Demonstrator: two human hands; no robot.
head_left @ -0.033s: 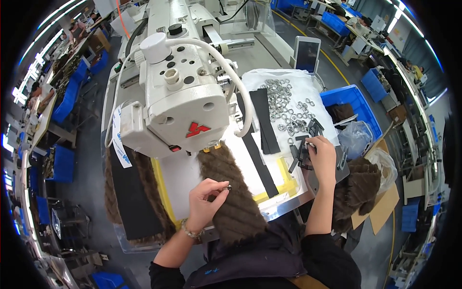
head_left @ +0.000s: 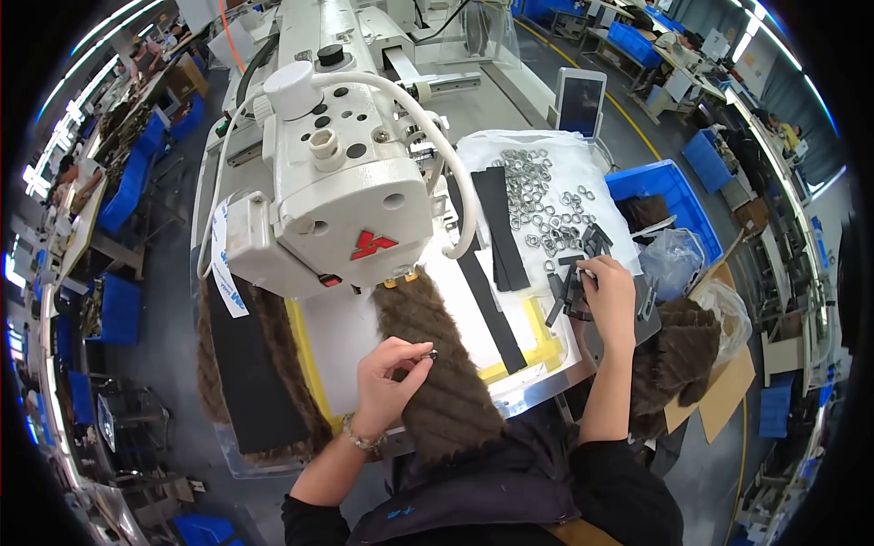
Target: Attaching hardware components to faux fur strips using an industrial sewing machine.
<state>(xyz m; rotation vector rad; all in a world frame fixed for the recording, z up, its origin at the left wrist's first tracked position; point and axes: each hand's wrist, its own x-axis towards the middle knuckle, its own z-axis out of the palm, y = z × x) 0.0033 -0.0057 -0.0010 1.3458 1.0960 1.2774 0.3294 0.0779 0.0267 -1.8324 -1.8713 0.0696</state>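
While my left hand (head_left: 393, 380) pinches metal bit (head_left: 432, 354), right hand (head_left: 609, 293), at its two o'clock, touches strips (head_left: 569, 289); can't tell its grip. Best I take just one.

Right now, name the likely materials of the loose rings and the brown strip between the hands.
Loose rings: probably metal, silvery, polished, judging by their bright glints.
Brown strip: fur or imitation fur, soft matte pile in ridges; the picture doesn't settle which.

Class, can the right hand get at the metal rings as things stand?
Probably yes: the right hand is close by, at short dark pieces, and the metal rings lie mostly uncovered.
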